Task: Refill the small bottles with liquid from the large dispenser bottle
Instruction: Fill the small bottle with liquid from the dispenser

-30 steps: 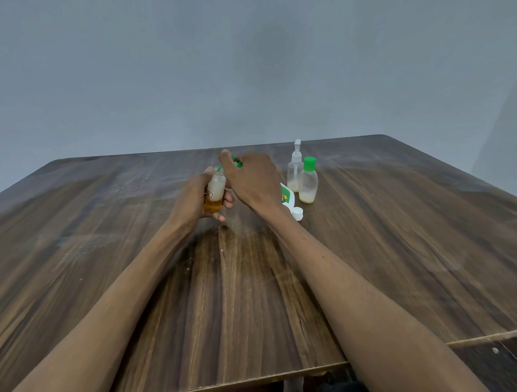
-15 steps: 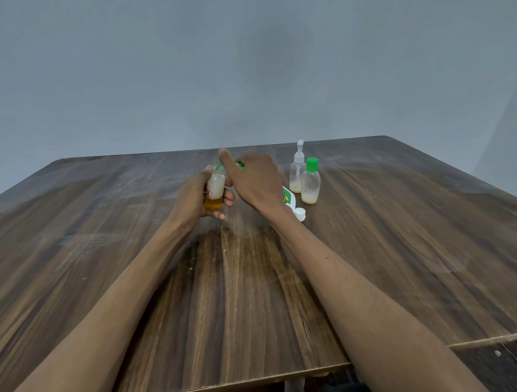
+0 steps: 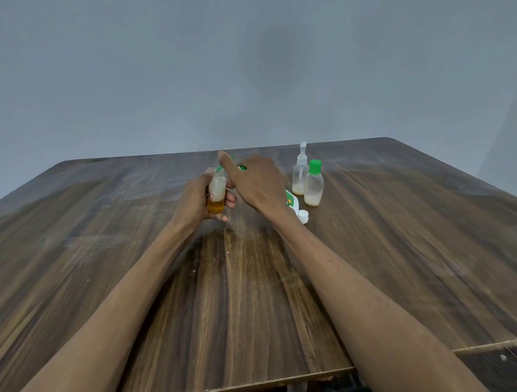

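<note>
My left hand grips a small clear bottle upright, with amber liquid in its bottom and a bare, uncapped neck. My right hand hovers just right of and above that neck, its fingers pinching a green cap that is mostly hidden. Behind my right wrist a white dispenser bottle with a green label lies on its side, largely covered, its white cap pointing toward me. To the right stand a clear pump bottle and a green-capped bottle, each with a little pale liquid.
Everything sits on a dark wooden table against a plain grey wall. The table's near edge runs below my forearms, and a lower dark surface shows at the bottom right.
The green cap has come off the small bottle's neck. My right hand has lifted slightly up and right with it. My left hand keeps the bottle in place.
</note>
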